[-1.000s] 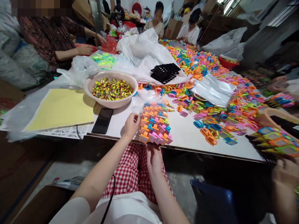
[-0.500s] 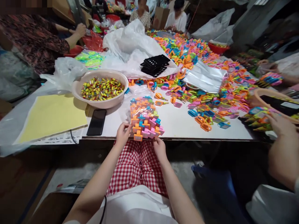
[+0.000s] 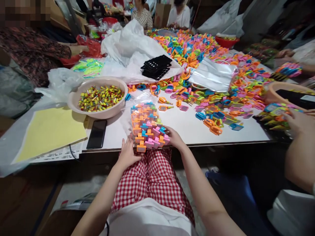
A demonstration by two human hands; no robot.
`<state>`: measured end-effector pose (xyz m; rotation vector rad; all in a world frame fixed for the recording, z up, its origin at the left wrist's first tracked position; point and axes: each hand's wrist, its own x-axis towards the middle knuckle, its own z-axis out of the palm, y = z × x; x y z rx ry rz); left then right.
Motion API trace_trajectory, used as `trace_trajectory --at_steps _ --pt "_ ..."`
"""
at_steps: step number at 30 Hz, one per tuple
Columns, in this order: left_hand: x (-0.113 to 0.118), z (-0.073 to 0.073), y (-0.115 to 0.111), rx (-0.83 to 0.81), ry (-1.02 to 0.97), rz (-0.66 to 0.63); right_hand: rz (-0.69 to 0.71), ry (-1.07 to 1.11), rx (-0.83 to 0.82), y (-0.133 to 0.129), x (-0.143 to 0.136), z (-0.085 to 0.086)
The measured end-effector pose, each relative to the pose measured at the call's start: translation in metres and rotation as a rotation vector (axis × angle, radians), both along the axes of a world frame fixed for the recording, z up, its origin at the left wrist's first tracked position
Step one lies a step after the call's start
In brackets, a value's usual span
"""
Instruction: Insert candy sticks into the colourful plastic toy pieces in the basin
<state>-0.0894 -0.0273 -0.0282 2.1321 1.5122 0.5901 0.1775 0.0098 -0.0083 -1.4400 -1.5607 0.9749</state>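
Observation:
A clear plastic bag [image 3: 147,123] filled with orange, pink, blue and green plastic toy watches lies at the table's front edge, its lower end just over the edge. My left hand [image 3: 128,152] holds the bag's lower left side, fingers up along it and thumb under the bottom edge. From the right, my right hand [image 3: 174,137] is curled against the bag's lower right side, with its fingertips partly hidden. Beyond and right of the bag spreads a big pile of loose toy watches [image 3: 214,108].
Left are a bowl [image 3: 120,104] of small yellow-and-red pieces, a phone [image 3: 96,133] and yellow paper [image 3: 49,131]. Black cards [image 3: 156,67] and silvery plastic sheets [image 3: 214,77] lie further back. At right a co-worker's hand [image 3: 296,121] holds a bunch of watches; other people sit around the table.
My left hand has gone from pinching the bag's edge to lying lower along its side. My right hand has risen from below the table edge to the bag's right side.

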Motion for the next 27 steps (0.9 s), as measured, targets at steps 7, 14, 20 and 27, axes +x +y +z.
trace_trajectory --at_steps 7,14,20,27 --pt "0.031 0.01 0.01 -0.097 0.132 0.157 -0.083 0.135 0.006 0.011 -0.025 -0.007" --pt "0.031 0.0 0.012 -0.153 -0.288 0.344 -0.212 0.279 0.077 0.014 -0.031 -0.024" --pt "0.035 0.004 0.014 -0.299 -0.72 0.555 -0.238 0.363 0.136 0.01 -0.03 -0.023" --pt "0.038 -0.012 0.033 -0.354 -1.045 0.575 -0.254 0.355 0.175 -0.002 -0.03 -0.019"
